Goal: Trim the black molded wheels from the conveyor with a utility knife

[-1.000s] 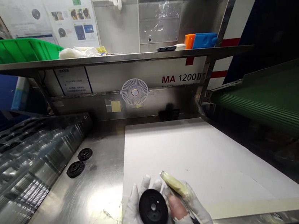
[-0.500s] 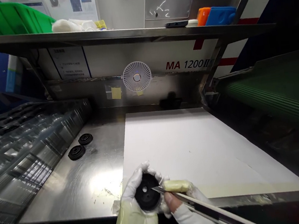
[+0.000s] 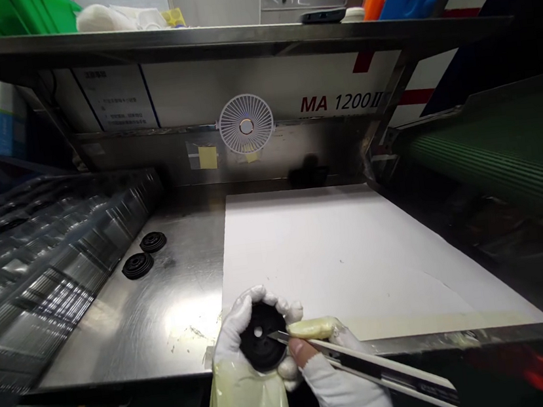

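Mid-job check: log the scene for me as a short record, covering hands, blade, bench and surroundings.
Left hand: gloved, fingers curled around the edge of a black disc
Right hand: gloved, thumb tip bare, gripping a knife
Blade: tip over the disc's face, near its central hole; contact unclear
Bench: steel surface with a white sheet on it
Loose parts: two black ribbed parts, left of the sheet
Far left: clear plastic trays
Behind: white fan, below the shelf
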Tool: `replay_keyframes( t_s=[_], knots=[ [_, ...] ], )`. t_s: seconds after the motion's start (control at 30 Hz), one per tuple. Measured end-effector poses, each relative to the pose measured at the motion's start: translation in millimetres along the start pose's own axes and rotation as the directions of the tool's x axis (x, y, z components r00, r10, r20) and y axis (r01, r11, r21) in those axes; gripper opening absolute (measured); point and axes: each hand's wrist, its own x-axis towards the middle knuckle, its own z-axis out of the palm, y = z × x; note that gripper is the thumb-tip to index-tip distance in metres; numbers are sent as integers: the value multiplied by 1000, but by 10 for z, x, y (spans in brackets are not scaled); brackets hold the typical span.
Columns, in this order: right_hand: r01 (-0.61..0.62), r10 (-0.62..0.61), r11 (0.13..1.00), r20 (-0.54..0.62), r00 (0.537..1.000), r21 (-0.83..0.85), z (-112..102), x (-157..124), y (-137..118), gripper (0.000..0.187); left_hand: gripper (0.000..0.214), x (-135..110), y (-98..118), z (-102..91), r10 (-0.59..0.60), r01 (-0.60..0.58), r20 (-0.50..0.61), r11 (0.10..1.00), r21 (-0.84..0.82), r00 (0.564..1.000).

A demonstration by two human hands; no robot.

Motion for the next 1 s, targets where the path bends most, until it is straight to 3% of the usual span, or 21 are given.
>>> replay_keyframes(
  t_s=[0.2,0.7,1.0],
  knots=[
    [-88,93,992,-51,994,85,58,-6,-5,16,12,7,-31,-13,42,-42,25,999,-18,999],
    [-21,21,1000,-5,1000,-21,-46,124,39,17,8,56,-24,-101,-35,35,17,999,35,999],
    [-62,62,998,2,998,-14,-53,135,31,15,8,51,-15,-101,-58,58,3,996,61,998]
  ],
)
